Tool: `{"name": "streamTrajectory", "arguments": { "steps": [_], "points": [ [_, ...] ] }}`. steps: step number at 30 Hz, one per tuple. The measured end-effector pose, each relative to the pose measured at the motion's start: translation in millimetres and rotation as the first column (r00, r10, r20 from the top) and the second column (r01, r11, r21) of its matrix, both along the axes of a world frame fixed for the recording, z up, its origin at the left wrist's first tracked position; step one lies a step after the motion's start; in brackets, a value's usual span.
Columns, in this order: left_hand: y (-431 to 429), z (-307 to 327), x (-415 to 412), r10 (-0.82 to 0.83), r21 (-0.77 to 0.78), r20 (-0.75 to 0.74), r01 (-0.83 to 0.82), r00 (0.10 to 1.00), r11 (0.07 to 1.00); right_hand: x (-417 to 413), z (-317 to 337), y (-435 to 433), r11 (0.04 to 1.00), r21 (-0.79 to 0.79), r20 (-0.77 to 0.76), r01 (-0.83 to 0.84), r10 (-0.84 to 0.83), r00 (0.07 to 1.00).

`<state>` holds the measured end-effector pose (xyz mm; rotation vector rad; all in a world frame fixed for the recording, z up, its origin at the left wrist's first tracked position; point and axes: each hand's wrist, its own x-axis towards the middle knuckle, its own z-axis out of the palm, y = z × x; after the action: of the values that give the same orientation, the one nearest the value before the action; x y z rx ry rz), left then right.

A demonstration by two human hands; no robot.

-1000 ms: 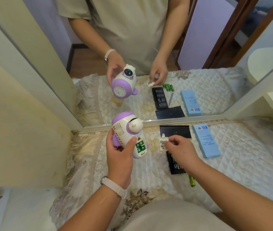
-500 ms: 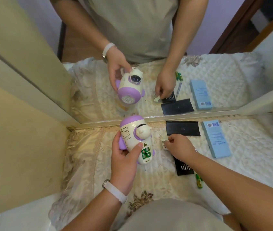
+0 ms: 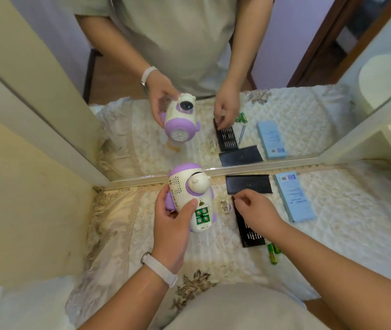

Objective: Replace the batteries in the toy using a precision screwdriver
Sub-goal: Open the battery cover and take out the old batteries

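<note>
**Green cells exposed: spill and lost-part risks**

Left hand [image 3: 170,225] grips the toy [image 3: 185,191] round its body, thumb pressed beside the open bay where four batteries [image 3: 201,215] sit uncovered. Tilted further, I judge they could drop out. Right hand [image 3: 254,208] has thumb and forefinger drawn together at the far corner of the bit tray [image 3: 251,236]; whether they pinch anything I cannot tell. Battery cover [image 3: 224,206] lies loose on the quilted cloth [image 3: 344,234] between toy and tray. A careless forearm could flick it off, or scatter the spare batteries [image 3: 273,253].

A pale blue box [image 3: 293,197] lies on quilted cloth [image 3: 344,222] before a mirror [image 3: 285,103].
</note>
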<state>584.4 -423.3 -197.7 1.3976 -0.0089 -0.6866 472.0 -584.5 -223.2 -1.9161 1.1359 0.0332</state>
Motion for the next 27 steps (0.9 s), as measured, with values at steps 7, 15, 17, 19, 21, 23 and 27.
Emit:
{"name": "streamTrajectory", "arguments": {
  "steps": [7,15,17,19,21,23,27],
  "points": [
    [-12,32,-40,-0.031,-0.038,0.161,0.038,0.986,0.999,-23,58,30,0.850,0.520,0.309,0.085,-0.280,0.909],
    [-28,55,-85,-0.293,0.230,0.529,0.198,0.796,0.953,-56,94,22,0.538,0.843,0.334,0.012,-0.541,0.772],
    [-31,62,-95,-0.405,0.371,0.624,0.203,0.668,0.906,-66,101,13,0.517,0.856,0.342,-0.012,-0.548,0.764],
    [-33,68,-103,-0.490,0.471,0.693,0.184,0.528,0.863,-73,104,4,0.507,0.861,0.361,-0.046,-0.544,0.757],
    [-38,71,-112,-0.538,0.534,0.739,0.135,0.406,0.835,-81,108,-8,0.498,0.863,0.387,-0.088,-0.538,0.749],
    [-43,75,-117,-0.550,0.556,0.774,0.081,0.312,0.828,-87,108,-20,0.467,0.871,0.408,-0.150,-0.520,0.750],
    [-56,84,-123,-0.517,0.531,0.824,0.001,0.233,0.847,-94,107,-37,0.379,0.883,0.445,-0.276,-0.491,0.749]
  ]
}}
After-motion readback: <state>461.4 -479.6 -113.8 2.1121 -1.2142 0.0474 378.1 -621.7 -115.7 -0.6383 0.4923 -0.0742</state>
